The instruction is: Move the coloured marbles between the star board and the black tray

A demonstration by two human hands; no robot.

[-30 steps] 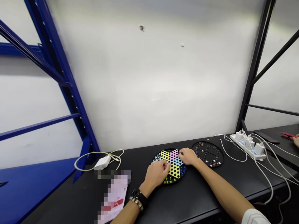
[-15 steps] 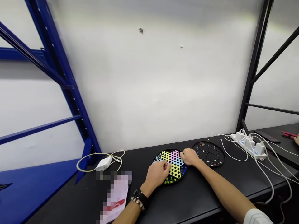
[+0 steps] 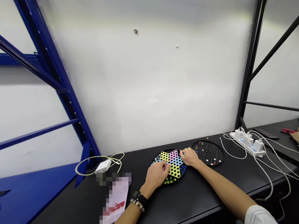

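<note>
A round Chinese checkers board with a coloured star of holes lies on the black table. Blue marbles and green marbles sit in the pockets around its star. My left hand is over the board's left part, fingers curled together; whatever they hold is hidden. At the upper right edge of that board, my right hand has its fingers pinched, with a small bluish spot showing at them that I cannot make out. Beside it lies a second round black board with holes and a few loose pieces.
A white power strip with plugs and trailing cables lies at right. On the left are a white charger with its cable and a blurred pink flat item. Another person's hand shows at the far right by a red tool.
The view has shifted slightly. Both hands stay in nearly the same places over the Chinese checkers board, with fingers still closed.
</note>
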